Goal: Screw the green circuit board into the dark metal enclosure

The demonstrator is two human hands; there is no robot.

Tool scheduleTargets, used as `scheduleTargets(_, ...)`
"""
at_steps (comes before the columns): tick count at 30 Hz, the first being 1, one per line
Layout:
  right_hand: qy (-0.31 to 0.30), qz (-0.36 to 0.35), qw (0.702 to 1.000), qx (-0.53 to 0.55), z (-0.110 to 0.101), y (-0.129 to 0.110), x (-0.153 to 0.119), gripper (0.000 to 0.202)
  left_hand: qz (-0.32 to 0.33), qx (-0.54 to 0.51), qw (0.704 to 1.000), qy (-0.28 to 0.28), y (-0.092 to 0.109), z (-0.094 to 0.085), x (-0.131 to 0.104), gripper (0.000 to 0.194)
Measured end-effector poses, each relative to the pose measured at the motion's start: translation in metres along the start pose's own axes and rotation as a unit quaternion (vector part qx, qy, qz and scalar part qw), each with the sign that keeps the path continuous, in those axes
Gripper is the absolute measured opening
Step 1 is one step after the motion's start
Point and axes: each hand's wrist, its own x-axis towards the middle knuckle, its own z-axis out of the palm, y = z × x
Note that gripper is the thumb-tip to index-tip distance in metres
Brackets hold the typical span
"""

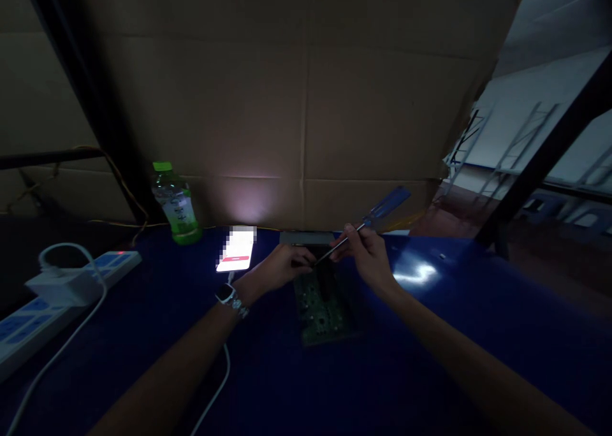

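Observation:
A screwdriver (388, 204) with a blue handle slants down to the left, its tip near the far part of a green circuit board (321, 318). My right hand (366, 251) is closed round its metal shaft, above the board's far right side. At the board's far left, my left hand (287, 264) has its fingers pinched together close to the screwdriver tip; whatever lies between them is too small and dark to make out. Behind both hands, at the board's far end, lies a flat grey object (306, 238).
A lit phone (238, 250) with a white cable lies left of my left hand. Beyond it stands a green bottle (176, 206). A power strip (112, 267) with a white plug occupies the left side of the blue table (268, 385). Cardboard (239, 104) rises behind.

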Motion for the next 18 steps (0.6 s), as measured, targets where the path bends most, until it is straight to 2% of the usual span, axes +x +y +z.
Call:
scheduleTargets(5, -0.010, -0.041, 0.999, -0.022, -0.002, -0.013, 0.023, 0.037, 0.015, 0.072, 0.996, 0.050, 0.012, -0.006, -0.001, 0.026)
scheduleTargets(8, -0.024, -0.052, 0.996, -0.067, -0.001, -0.015, 0.037, 0.039, 0.034, 0.145, 0.986, 0.077, 0.009, -0.011, 0.004, 0.022)
scheduleTargets(12, -0.027, -0.053, 0.994, -0.089, 0.008, -0.012, 0.048, 0.041, 0.037, 0.212, 0.975, 0.058, -0.004, -0.006, 0.023, 0.019)
scheduleTargets(15, -0.029, -0.054, 0.993, -0.100, 0.017, -0.010, 0.050, 0.043, 0.009, 0.215, 0.976, 0.039, -0.009, 0.005, 0.036, 0.019)
scheduleTargets(18, -0.041, -0.056, 0.991, -0.115, 0.021, -0.008, 0.049, 0.044, -0.025, 0.175, 0.984, 0.037, -0.008, 0.010, 0.038, 0.023)
